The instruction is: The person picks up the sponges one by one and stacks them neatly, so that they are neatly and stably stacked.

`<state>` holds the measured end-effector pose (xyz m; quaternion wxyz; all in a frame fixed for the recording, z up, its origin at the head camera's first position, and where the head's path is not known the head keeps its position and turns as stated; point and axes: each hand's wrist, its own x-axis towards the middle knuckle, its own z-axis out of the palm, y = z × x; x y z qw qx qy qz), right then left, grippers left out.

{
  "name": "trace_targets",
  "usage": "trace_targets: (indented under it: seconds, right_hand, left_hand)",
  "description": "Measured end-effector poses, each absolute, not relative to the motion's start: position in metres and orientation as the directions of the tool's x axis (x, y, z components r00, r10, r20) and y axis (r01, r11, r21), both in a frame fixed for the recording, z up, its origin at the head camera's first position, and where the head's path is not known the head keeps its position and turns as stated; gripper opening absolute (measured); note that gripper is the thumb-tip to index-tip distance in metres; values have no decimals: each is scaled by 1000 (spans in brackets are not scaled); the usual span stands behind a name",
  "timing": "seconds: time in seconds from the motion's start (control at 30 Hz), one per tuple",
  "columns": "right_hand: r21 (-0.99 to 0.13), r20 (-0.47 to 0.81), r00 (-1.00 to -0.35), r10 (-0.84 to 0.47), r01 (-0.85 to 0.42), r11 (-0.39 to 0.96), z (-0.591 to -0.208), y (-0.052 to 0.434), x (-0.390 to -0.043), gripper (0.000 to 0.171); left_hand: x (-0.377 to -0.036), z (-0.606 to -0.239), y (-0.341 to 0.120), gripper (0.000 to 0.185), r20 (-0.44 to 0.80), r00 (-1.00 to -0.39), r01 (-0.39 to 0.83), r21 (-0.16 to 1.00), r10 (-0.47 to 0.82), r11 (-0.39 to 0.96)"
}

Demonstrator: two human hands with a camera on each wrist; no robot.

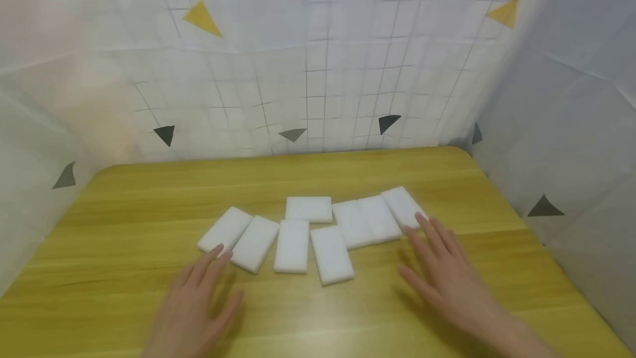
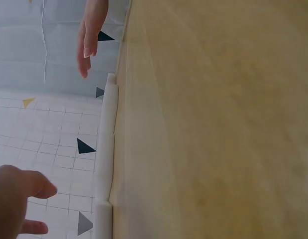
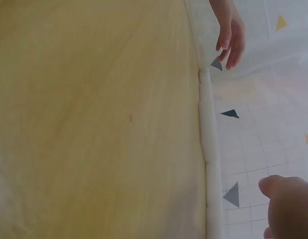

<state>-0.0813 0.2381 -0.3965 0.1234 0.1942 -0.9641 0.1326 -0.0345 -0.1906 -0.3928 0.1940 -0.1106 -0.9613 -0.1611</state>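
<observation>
Several flat white foam blocks (image 1: 308, 231) lie in a loose row on the yellow wooden table (image 1: 149, 192). My left hand (image 1: 199, 303) hovers flat with straight fingers, its tips near the leftmost block (image 1: 224, 229). On the other side, my right hand (image 1: 442, 269) is spread flat, fingertips by the rightmost block (image 1: 404, 207). Neither hand holds anything. The left wrist view shows the blocks edge-on (image 2: 106, 149), my left fingers (image 2: 19, 199) and the far right hand (image 2: 89, 35). In the right wrist view the blocks (image 3: 208, 139) appear edge-on below my left hand (image 3: 228, 37).
A white sheet with grid lines and yellow and grey triangles (image 1: 308, 70) walls in the table at the back and on both sides. Bare tabletop lies in front of the blocks between my hands.
</observation>
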Motion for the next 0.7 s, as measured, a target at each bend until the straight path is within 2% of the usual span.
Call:
trace_targets:
  seconds: [0.13, 0.3, 0.53, 0.7]
  right_hand:
    - [-285, 370, -881, -294, -409, 867, -398, 235, -90, 57]
    - [-355, 497, -833, -243, -451, 819, -403, 233, -97, 52]
    - [-388, 618, -761, -197, -514, 765, -411, 232, -108, 47]
    - [-398, 651, -741, -165, -518, 757, -419, 234, -116, 45]
  left_hand:
    - [-38, -392, -186, 55, 427, -898, 280, 365, 108, 888]
    - [-42, -393, -184, 50, 423, -902, 301, 467, 89, 832]
    - [-48, -403, -183, 47, 471, -875, 383, 538, 108, 751]
    - [-50, -407, -181, 43, 420, -902, 365, 614, 102, 700]
